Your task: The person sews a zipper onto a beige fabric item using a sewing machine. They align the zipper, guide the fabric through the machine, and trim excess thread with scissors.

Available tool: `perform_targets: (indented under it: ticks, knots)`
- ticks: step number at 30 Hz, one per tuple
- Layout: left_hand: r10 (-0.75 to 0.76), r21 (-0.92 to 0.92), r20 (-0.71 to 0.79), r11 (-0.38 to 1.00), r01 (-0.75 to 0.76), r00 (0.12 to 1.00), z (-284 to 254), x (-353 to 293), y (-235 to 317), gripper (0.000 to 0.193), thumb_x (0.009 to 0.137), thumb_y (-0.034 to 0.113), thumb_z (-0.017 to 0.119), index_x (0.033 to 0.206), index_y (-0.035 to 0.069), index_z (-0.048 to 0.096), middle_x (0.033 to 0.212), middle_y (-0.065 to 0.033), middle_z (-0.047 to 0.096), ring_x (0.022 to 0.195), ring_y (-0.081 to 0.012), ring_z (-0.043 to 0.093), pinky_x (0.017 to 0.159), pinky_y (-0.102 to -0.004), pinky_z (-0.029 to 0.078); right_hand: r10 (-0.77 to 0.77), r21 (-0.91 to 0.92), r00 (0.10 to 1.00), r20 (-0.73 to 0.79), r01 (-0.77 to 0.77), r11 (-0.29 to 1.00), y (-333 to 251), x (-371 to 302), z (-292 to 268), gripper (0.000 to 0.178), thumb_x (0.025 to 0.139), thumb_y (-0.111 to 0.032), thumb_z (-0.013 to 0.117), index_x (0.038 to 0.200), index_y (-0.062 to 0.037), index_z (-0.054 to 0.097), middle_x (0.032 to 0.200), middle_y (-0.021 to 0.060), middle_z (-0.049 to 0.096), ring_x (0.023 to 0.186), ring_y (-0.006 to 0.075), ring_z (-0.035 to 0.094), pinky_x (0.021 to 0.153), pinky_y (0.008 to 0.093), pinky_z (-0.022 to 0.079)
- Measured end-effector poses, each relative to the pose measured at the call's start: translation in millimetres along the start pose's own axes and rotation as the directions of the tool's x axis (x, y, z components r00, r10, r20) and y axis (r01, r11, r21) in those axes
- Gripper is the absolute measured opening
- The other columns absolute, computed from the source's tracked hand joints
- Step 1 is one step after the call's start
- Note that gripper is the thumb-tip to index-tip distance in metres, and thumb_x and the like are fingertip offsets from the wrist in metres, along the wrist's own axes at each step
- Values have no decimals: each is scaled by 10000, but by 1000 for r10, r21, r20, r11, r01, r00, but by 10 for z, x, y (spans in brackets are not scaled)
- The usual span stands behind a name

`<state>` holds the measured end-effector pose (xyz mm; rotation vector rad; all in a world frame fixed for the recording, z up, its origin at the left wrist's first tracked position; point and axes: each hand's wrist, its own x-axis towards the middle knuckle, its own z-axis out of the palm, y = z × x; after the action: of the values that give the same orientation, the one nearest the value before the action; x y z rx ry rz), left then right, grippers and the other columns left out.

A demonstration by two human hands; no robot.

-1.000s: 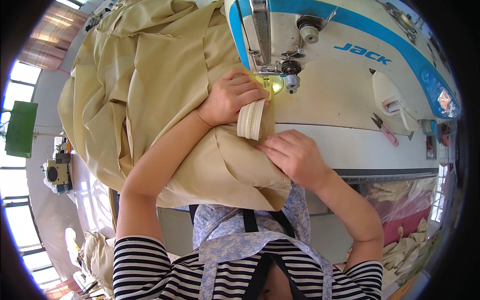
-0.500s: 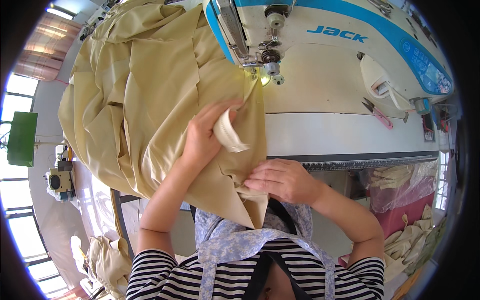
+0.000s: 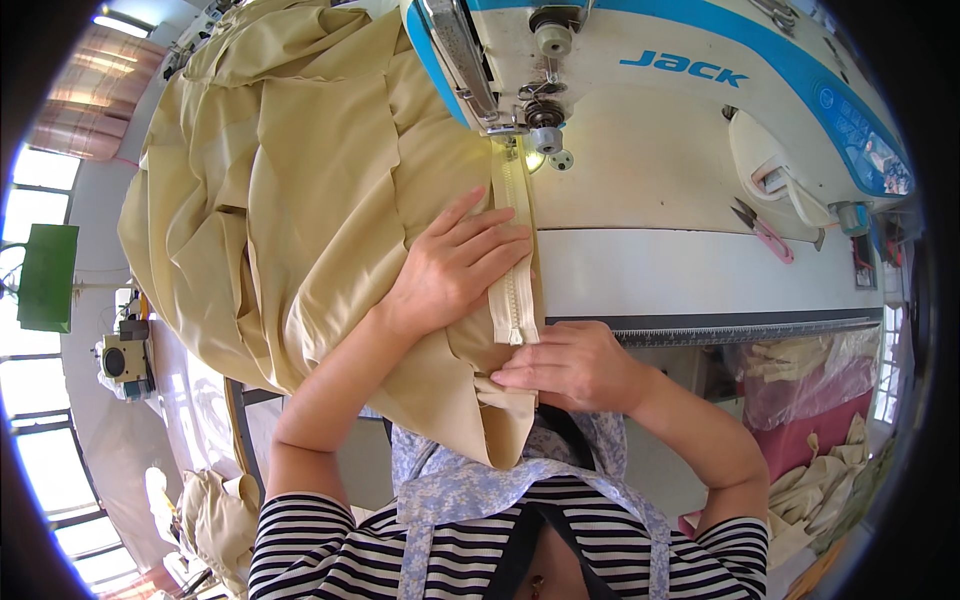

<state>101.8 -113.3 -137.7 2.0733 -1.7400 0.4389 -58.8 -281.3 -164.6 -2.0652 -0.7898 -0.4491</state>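
A large tan fabric piece [image 3: 330,170] spreads over the machine bed and hangs toward my lap. Along its right edge lies a cream zipper [image 3: 515,290], flat, its upper end running under the presser foot [image 3: 510,148] of the blue and white sewing machine [image 3: 640,35]. My left hand [image 3: 455,265] rests on fabric and zipper, fingers stretched out across the tape. Below the zipper's lower end, my right hand [image 3: 575,370] pinches the fabric edge between thumb and fingers. A folded flap of fabric sticks out beneath that hand.
Pink-handled thread snips [image 3: 765,232] lie on the machine bed at right. A ruler strip [image 3: 720,330] runs along the table's front edge. More tan fabric [image 3: 820,490] and a clear plastic bag [image 3: 800,375] sit at lower right. A green panel [image 3: 48,277] stands at far left.
The zipper, curled up in my left hand before, now lies straight along the fabric edge. My left hand has moved right and flattened over it; my right hand has barely moved.
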Motion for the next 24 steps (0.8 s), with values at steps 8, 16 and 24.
perform_targets:
  ticks: [8,16,24]
  knots:
    - [23,30,-43,999,-22,999,33,29,-9,174,821,144,701,987,98,725,1048,-4,731,1058,-179,697,1068,-500,445,41,-14,999,33,-41,999,-18,3,0,372,714,-166,815,1082,-193,767,985,-46,730,860,155,700,722,292,574]
    - [74,9,-69,997,-74,995,108,75,-301,172,818,129,708,989,111,713,983,-2,720,1023,-186,700,1075,-523,431,46,-115,999,21,-43,992,32,200,-9,368,712,-101,792,1074,-142,748,988,-15,721,874,172,709,733,311,587]
    - [249,31,49,968,-251,967,57,224,-643,392,762,164,737,1146,95,694,1159,-34,688,1131,-212,655,1010,-448,487,-60,-182,997,54,69,981,20,205,55,247,761,-98,716,1003,-51,724,1004,47,696,951,211,681,859,342,588]
